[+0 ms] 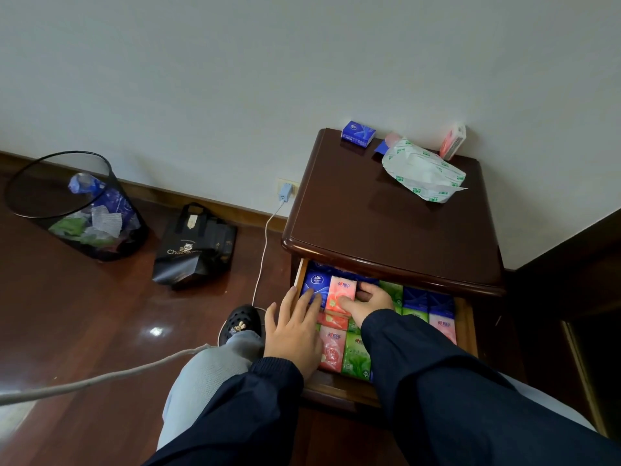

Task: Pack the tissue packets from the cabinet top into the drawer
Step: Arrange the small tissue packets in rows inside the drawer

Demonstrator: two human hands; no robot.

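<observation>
The open drawer (465, 317) of the dark wooden cabinet (386, 230) is packed with several blue, pink and green tissue packets. My right hand (368, 302) grips a pink packet (342, 292) standing at the drawer's back left. My left hand (295, 331) lies with straight fingers on a blue packet (316, 284) beside it. On the cabinet top a blue packet (358, 133) lies at the back left and a pink packet (453, 142) stands against the wall at the back right.
A crumpled white-and-green wrapper (423, 171) lies on the cabinet top. On the floor to the left are a mesh waste bin (74, 206), a black bag (195, 247) and a white charger cable (263, 250). My knee (208, 371) is beside the drawer.
</observation>
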